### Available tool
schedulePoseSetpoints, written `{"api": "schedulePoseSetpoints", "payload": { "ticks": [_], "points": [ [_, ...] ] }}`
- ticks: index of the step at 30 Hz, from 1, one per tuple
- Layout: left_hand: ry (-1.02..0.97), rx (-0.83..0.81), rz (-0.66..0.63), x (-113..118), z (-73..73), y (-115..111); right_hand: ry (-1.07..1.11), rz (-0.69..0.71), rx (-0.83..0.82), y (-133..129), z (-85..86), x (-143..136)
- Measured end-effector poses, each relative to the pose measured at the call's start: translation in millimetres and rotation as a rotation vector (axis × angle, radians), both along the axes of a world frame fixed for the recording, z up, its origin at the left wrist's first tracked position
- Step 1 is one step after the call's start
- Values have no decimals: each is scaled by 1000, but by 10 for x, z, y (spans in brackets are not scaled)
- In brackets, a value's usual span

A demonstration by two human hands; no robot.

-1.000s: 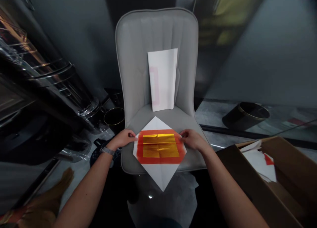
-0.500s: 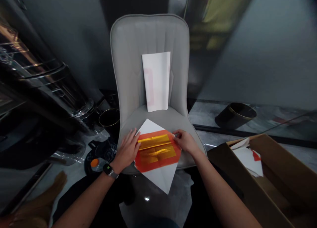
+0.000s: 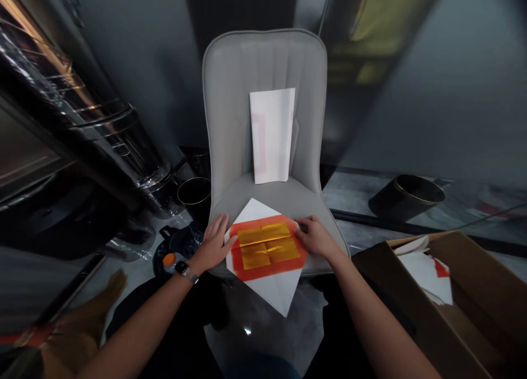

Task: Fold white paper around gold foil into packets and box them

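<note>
A sheet of joss paper [image 3: 267,277], white with an orange-red band and a creased gold foil square, lies on the grey chair seat, its lower corner hanging past the front edge. At its left edge, my left hand [image 3: 213,244] is spread out, the thumb reaching onto the orange band. My right hand [image 3: 315,235] grips the right edge with the thumb on top and the fingers curled; the fingertips are partly hidden. Behind, a folded stack of white paper [image 3: 272,134] with faint pink marks leans upright against the chair back [image 3: 230,93].
To the right stands an open cardboard box [image 3: 473,247] with white and red paper [image 3: 424,272] inside. A black bin [image 3: 194,191] is left of the chair, near a bottle with an orange cap [image 3: 169,260]. A glossy wall on the right reflects a bin.
The view has shifted, so the chair and paper appear farther right. My left fingers have straightened beside the paper's edge, and the gold foil looks flatter. My right hand stays at the right edge.
</note>
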State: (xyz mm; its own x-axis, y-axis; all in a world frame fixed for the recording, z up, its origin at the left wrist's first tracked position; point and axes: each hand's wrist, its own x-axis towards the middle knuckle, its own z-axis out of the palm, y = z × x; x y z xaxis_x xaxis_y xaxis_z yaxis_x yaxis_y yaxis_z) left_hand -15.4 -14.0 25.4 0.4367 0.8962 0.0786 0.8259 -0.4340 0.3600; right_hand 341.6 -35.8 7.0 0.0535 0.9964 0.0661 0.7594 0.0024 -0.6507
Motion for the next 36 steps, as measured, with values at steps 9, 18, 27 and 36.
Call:
{"api": "schedulePoseSetpoints", "payload": {
  "ticks": [9, 18, 27, 36],
  "points": [
    [-180, -250, 19, -125, 279, -39, 352, 70, -289, 77, 152, 100],
    [-198, -550, -10, -93, 427, 367, 582, 77, -345, 13, 426, 139],
    [-433, 282, -102, -127, 1111, -1, 437, 2, 498, -330, 779, 157],
    [-114, 264, -361, -264, 292, -371, -64, 241, 332, -1010, 11, 17]
  ]
}}
